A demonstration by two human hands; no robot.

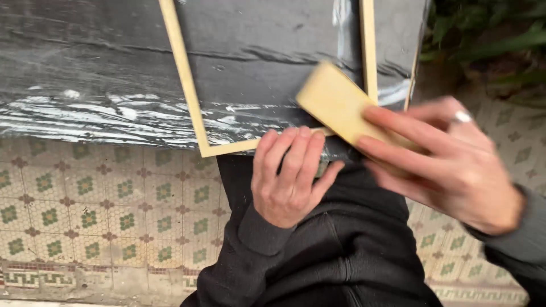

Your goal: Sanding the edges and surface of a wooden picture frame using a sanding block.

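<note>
Right hand (455, 165) closed around a pale sanding block (335, 102), block's long axis running up and to the left from the fingers, free end lying on the near right corner of a thin wooden frame (187, 85). Left hand (290, 176) curled over the frame's bottom rail just left of the block, pinning it against the black plastic sheet (85, 68). Patterned floor tiles (102, 199) below.
</note>
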